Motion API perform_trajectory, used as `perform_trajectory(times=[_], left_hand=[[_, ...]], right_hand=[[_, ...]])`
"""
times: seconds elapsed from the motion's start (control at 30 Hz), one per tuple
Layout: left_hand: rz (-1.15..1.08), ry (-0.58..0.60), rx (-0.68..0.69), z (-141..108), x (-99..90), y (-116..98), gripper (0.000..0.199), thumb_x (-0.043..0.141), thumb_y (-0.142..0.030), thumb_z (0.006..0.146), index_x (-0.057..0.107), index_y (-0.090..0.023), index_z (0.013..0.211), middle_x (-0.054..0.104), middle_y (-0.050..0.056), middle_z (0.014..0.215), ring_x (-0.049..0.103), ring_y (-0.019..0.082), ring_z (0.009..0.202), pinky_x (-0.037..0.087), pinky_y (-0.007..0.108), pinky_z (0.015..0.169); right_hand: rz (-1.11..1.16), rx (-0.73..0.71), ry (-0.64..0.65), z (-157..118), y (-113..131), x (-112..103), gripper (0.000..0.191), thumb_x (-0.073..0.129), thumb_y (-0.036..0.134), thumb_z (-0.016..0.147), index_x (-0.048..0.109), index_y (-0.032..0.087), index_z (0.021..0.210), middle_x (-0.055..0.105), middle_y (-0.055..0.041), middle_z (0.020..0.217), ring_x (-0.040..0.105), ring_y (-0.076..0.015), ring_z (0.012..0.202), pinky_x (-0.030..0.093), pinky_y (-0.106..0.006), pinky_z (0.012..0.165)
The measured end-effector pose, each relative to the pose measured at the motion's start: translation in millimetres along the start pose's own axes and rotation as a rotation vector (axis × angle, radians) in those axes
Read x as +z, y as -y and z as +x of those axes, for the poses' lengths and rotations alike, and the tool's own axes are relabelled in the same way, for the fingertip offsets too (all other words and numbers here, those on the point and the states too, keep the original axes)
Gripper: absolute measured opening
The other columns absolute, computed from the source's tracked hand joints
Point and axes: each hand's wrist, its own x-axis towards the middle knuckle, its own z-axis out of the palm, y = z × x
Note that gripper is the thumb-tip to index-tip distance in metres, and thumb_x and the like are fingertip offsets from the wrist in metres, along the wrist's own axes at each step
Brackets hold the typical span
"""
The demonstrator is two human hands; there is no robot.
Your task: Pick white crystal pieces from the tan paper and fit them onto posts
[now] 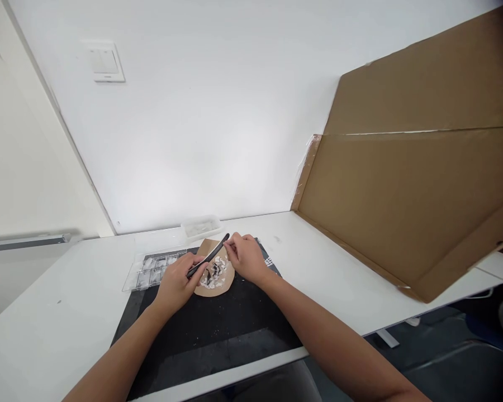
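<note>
My left hand [180, 277] is closed around a long, slim, slightly curved black strip [215, 251] with a pale edge, which slants up to the right. Close to the strip's far end, the fingertips of my right hand [247, 258] are pinched together; what they hold, if anything, is too small to make out. Below both hands lies a piece of brown paper [212, 291], partly covered by white and black scraps [215, 273].
Under the paper a black mat [218, 329] covers part of the white table [314, 268]. A clear compartment box [151, 273] stands left, and a translucent tray [201, 228] lies by the wall. A large cardboard panel [402, 195] rises at the right.
</note>
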Motion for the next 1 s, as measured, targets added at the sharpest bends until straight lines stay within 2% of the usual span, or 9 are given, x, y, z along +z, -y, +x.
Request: perform_trajectory(times=[0.13,0.27,0.37,0.63,0.7,0.9,1.0], left_hand=[[0.003,-0.002,0.004,0,0.9,0,0.022,0.050,-0.038,0.101,0.066,-0.024,0.104,0.069,0.004,0.089,0.066,0.020,0.081,0.047,0.030,0.072],[-0.008,-0.005,0.002,0,-0.7,0,0.021,0.050,-0.037,0.101,0.066,-0.024,0.105,0.068,0.003,0.088,0.066,0.019,0.081,0.047,0.030,0.073],[-0.019,-0.013,0.004,0,-1.7,-1,0.021,0.050,-0.037,0.101,0.066,-0.024,0.106,0.068,0.003,0.088,0.066,0.018,0.080,0.047,0.029,0.074],[-0.003,-0.027,0.002,-1,0.2,-2,0.020,0.051,-0.037,0.101,0.065,-0.024,0.105,0.067,0.002,0.086,0.065,0.018,0.078,0.047,0.029,0.072],[-0.002,-0.027,-0.001,-1,0.0,-2,0.020,0.051,-0.037,0.101,0.065,-0.024,0.105,0.067,0.002,0.084,0.065,0.018,0.077,0.047,0.029,0.071],[-0.002,-0.042,0.008,1,-2.4,-2,0.019,0.051,-0.037,0.101,0.066,-0.024,0.104,0.067,0.002,0.086,0.064,0.018,0.080,0.047,0.030,0.073],[0.001,-0.051,0.014,1,-2.4,-2,0.020,0.051,-0.037,0.101,0.066,-0.024,0.104,0.067,0.003,0.087,0.064,0.018,0.080,0.047,0.030,0.073]], right_hand=[[0.035,0.043,-0.021,1,-4,-3,0.011,0.049,0.025,0.102,0.048,0.023,0.091,0.069,0.0028,0.068,0.061,-0.0172,0.061,0.041,-0.034,0.086],[0.067,-0.107,0.100,-4,15,2,0.011,0.047,0.026,0.103,0.049,0.023,0.092,0.070,0.0020,0.071,0.060,-0.0167,0.062,0.040,-0.035,0.089],[0.039,-0.177,0.134,-5,21,3,0.012,0.046,0.028,0.103,0.049,0.022,0.093,0.071,-0.0005,0.075,0.062,-0.0178,0.066,0.040,-0.035,0.088],[-0.011,0.001,0.022,2,-6,-6,0.013,0.047,0.025,0.102,0.048,0.023,0.089,0.068,0.0021,0.067,0.057,-0.0170,0.057,0.039,-0.035,0.084],[0.022,-0.010,0.039,0,-2,-3,0.013,0.047,0.025,0.102,0.048,0.023,0.090,0.068,0.0027,0.067,0.057,-0.0168,0.058,0.040,-0.034,0.085],[0.055,-0.181,0.127,-7,23,5,0.010,0.047,0.026,0.101,0.050,0.023,0.092,0.069,0.0010,0.072,0.060,-0.0175,0.064,0.040,-0.035,0.087],[0.035,-0.153,0.108,-4,19,3,0.011,0.047,0.027,0.101,0.051,0.022,0.092,0.070,0.0001,0.074,0.060,-0.0170,0.064,0.040,-0.035,0.086]])
